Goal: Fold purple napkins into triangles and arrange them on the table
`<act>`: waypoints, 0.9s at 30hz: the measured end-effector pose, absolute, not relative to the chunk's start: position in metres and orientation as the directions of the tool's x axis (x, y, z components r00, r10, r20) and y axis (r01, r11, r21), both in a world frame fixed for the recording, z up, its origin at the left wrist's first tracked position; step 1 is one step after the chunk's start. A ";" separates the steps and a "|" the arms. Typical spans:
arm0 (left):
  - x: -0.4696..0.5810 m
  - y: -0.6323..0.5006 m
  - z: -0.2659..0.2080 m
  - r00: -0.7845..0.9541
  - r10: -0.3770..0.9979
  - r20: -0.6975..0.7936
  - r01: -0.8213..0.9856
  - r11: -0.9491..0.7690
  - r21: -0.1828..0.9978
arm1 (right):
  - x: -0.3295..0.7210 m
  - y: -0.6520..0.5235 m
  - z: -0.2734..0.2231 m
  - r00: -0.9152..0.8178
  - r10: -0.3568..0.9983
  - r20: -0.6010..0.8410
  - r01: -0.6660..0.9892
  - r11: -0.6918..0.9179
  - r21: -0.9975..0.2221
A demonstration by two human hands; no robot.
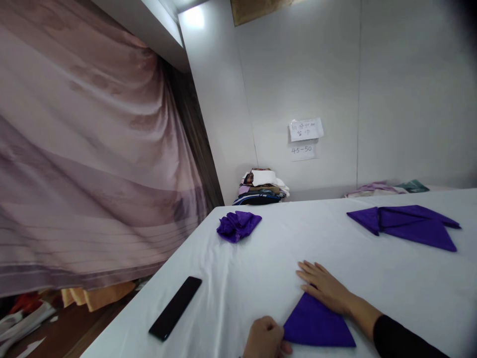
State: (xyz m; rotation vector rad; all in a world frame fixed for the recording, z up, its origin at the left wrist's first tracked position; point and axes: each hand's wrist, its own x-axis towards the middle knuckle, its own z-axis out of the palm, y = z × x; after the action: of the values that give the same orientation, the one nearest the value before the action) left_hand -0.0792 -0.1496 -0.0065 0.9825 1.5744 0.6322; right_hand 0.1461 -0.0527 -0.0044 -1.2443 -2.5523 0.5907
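A purple cloth napkin (318, 323), folded into a flat wedge, lies on the white-covered table close to me. At its left corner, my left hand (264, 339) has thumb and fingers closed in a pinch on the fabric. My right hand (325, 289) rests flat across the top of the napkin, fingers stretched out past its upper point onto the tablecloth. The dark sleeve on my right arm reaches in from the lower right. Part of the napkin's upper edge is hidden under my right palm.
The white tabletop (268, 263) also bears a bunched purple napkin (238, 226), another purple napkin folded to points (413, 224), and a long black flat object (176, 307). Behind stand a stack of folded cloths (261, 188) and a pale wall; a large pinkish curtain (82, 149) hangs left.
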 end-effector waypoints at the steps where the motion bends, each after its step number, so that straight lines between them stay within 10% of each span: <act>1: -0.079 -0.150 -0.002 -0.047 0.862 -0.504 0.299 0.494 0.816 | 0.146 -0.053 -0.005 -0.609 0.792 0.038 0.696 0.557 -0.454; 8: -0.078 -0.155 -0.004 -0.092 0.910 -0.404 0.414 0.404 0.816 | 0.148 -0.054 -0.009 -0.619 0.784 0.054 0.680 0.569 -0.461; 19: -0.068 -0.174 0.003 -0.020 0.847 -0.531 -0.002 0.531 0.847 | 0.147 -0.053 -0.006 -0.610 0.791 0.034 0.722 0.573 -0.387; 27: -0.069 -0.168 0.025 -0.086 0.875 -0.476 0.147 0.484 0.863 | 0.148 -0.054 -0.012 -0.587 0.809 0.041 0.754 0.564 -0.335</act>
State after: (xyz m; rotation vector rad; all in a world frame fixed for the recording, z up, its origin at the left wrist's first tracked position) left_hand -0.0693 -0.1679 0.0246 0.9153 1.5587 0.7767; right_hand 0.1480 -0.0541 -0.0124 -1.3174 -2.6061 0.4216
